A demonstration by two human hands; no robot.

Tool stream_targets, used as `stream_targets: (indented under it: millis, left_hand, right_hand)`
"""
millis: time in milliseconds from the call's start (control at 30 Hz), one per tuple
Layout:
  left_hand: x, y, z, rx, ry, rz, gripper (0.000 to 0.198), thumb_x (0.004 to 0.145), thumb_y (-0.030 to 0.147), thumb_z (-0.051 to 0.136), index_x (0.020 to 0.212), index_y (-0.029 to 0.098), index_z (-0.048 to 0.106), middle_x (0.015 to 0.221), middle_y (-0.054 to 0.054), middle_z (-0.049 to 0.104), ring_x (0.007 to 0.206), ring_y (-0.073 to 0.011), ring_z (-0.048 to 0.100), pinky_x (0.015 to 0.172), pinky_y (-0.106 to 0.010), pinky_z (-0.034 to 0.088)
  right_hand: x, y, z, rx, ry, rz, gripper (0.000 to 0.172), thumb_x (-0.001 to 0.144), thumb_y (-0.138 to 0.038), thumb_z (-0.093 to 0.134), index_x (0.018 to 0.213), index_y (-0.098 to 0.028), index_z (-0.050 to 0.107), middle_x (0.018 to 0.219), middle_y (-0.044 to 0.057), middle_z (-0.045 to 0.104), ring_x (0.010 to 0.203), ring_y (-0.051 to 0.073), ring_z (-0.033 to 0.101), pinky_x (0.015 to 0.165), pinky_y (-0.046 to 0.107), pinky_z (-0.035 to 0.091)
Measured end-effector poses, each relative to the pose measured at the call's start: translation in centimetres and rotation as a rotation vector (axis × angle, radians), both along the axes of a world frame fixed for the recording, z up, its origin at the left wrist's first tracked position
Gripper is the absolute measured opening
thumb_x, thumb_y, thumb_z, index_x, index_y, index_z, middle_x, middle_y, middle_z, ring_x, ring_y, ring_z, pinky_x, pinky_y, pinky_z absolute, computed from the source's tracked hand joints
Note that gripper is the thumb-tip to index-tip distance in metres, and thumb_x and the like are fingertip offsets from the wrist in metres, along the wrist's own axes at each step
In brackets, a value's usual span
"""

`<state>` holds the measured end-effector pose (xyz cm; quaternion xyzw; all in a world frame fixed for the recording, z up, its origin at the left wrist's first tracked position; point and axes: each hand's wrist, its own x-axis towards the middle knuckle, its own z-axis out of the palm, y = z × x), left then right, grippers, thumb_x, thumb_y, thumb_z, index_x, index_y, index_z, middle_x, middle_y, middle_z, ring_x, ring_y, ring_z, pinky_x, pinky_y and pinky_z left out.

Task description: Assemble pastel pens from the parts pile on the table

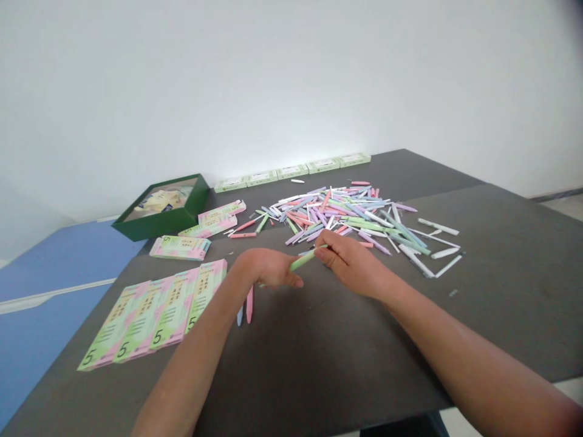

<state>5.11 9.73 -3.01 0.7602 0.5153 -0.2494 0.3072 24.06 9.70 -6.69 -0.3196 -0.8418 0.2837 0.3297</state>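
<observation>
1. Pen (304,260), pale green, lies slanted in the narrow gap between the two hands, above the dark table (510,303), with its right end in the right hand and its left end reaching toward the left hand
2. Right hand (350,264) is in a narrow pinch, with thumb and fingers closed on the pen
3. Left hand (266,268) is narrow and loosely curled, its fingertips (297,282) just beside the pen's left end; I cannot tell whether they touch it or hold it
4. Pink pen (249,305) and blue pen (239,315) lie side by side on the table at 6 o'clock from the left hand, their upper ends hidden beneath it
5. Heap of pastel pens and pen parts (337,212) spreads at 12 o'clock from the hands, with white pieces (439,243) scattered at its 3 o'clock side
6. Row of five flat green boxes (291,171) lines the far table edge at 12 o'clock, beyond the heap
7. Open dark green box (159,207) sits at 10 o'clock, with packets inside
8. Pastel packets marked 5 (152,315) lie edge to edge at 8 o'clock, and three more packets (180,247) lie at 10 o'clock, just in front of the open box
9. Blue panel (54,285) fills the space beyond the table's left edge, at 9 o'clock
</observation>
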Motion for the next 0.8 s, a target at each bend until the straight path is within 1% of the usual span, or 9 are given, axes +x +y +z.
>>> stream_targets:
  millis: [67, 233, 333, 467, 533, 567, 700, 733, 800]
  left_hand:
    - [-0.07, -0.01, -0.11, -0.006, 0.002, 0.001, 0.040, 0.081, 0.048, 0.045, 0.103, 0.017, 0.057, 0.071, -0.002, 0.064, 0.058, -0.0159, 0.056, 0.046, -0.021, 0.039]
    - [0.04, 0.04, -0.48, -0.037, -0.008, -0.006, 0.039, 0.079, 0.049, 0.048, 0.099, 0.017, 0.059, 0.064, -0.001, 0.062, 0.056, -0.0157, 0.054, 0.047, -0.022, 0.039]
    - [-0.04, 0.08, -0.39, -0.055, -0.021, 0.003, 0.038, 0.080, 0.046, 0.047, 0.102, 0.018, 0.057, 0.069, -0.001, 0.063, 0.058, -0.0156, 0.055, 0.047, -0.021, 0.039]
    - [-0.41, 0.17, -0.04, -0.062, -0.031, 0.010, 0.038, 0.079, 0.044, 0.047, 0.103, 0.017, 0.057, 0.074, -0.002, 0.065, 0.062, -0.0161, 0.056, 0.050, -0.021, 0.040]
    - [-0.51, 0.20, 0.04, -0.075, -0.033, 0.018, 0.038, 0.078, 0.044, 0.047, 0.102, 0.017, 0.058, 0.077, -0.004, 0.066, 0.064, -0.0168, 0.057, 0.051, -0.022, 0.041]
    - [-0.51, 0.20, 0.05, -0.083, -0.036, 0.021, 0.038, 0.078, 0.043, 0.047, 0.101, 0.016, 0.059, 0.079, -0.004, 0.066, 0.065, -0.0172, 0.058, 0.051, -0.022, 0.042]
    - [-0.32, 0.16, 0.02, -0.122, -0.061, 0.032, 0.038, 0.077, 0.042, 0.048, 0.104, 0.017, 0.058, 0.088, -0.005, 0.067, 0.069, -0.0177, 0.059, 0.051, -0.022, 0.042]
    - [-0.29, 0.15, 0.02, -0.131, -0.068, 0.035, 0.039, 0.077, 0.041, 0.048, 0.107, 0.018, 0.057, 0.090, -0.005, 0.067, 0.070, -0.0175, 0.060, 0.051, -0.022, 0.042]
    - [-0.27, 0.17, 0.01, -0.145, -0.076, 0.041, 0.040, 0.078, 0.040, 0.047, 0.111, 0.018, 0.055, 0.092, -0.005, 0.067, 0.072, -0.0173, 0.060, 0.050, -0.021, 0.042]
  right_hand:
    - [0.04, -0.10, 0.19, -0.013, -0.023, -0.030, 0.015, 0.087, -0.028, 0.043, 0.077, -0.018, 0.048, 0.066, -0.002, 0.050, 0.060, 0.011, 0.043, 0.054, 0.023, 0.025]
    - [-0.13, 0.08, 0.37, -0.017, -0.128, -0.115, 0.039, 0.090, -0.039, 0.037, 0.058, -0.018, 0.046, 0.051, -0.002, 0.041, 0.050, 0.011, 0.036, 0.050, 0.026, 0.019]
    - [-0.11, 0.13, 0.38, 0.000, -0.092, -0.113, 0.030, 0.089, -0.034, 0.040, 0.064, -0.018, 0.047, 0.057, -0.002, 0.045, 0.054, 0.011, 0.039, 0.051, 0.025, 0.021]
    - [0.10, -0.13, 0.48, -0.042, 0.001, -0.026, 0.007, 0.084, -0.025, 0.046, 0.083, -0.019, 0.049, 0.069, -0.002, 0.051, 0.062, 0.012, 0.044, 0.055, 0.023, 0.027]
    - [0.13, -0.18, 0.47, -0.078, 0.033, -0.011, 0.011, 0.083, -0.025, 0.047, 0.092, -0.019, 0.049, 0.071, -0.002, 0.052, 0.061, 0.012, 0.044, 0.054, 0.022, 0.028]
    - [0.11, -0.16, 0.45, -0.087, 0.027, -0.030, 0.012, 0.084, -0.028, 0.046, 0.090, -0.018, 0.050, 0.069, -0.002, 0.052, 0.060, 0.011, 0.044, 0.053, 0.022, 0.027]
    - [0.01, 0.08, 0.39, -0.044, -0.075, -0.106, 0.035, 0.088, -0.040, 0.041, 0.062, -0.017, 0.048, 0.054, -0.003, 0.045, 0.052, 0.010, 0.039, 0.050, 0.024, 0.022]
    - [0.02, 0.10, 0.42, -0.030, -0.077, -0.097, 0.035, 0.088, -0.038, 0.041, 0.061, -0.017, 0.048, 0.054, -0.003, 0.045, 0.052, 0.010, 0.039, 0.051, 0.024, 0.023]
    - [0.08, 0.03, 0.52, -0.014, -0.038, -0.049, 0.022, 0.087, -0.030, 0.044, 0.071, -0.017, 0.052, 0.061, -0.002, 0.050, 0.057, 0.011, 0.043, 0.053, 0.023, 0.025]
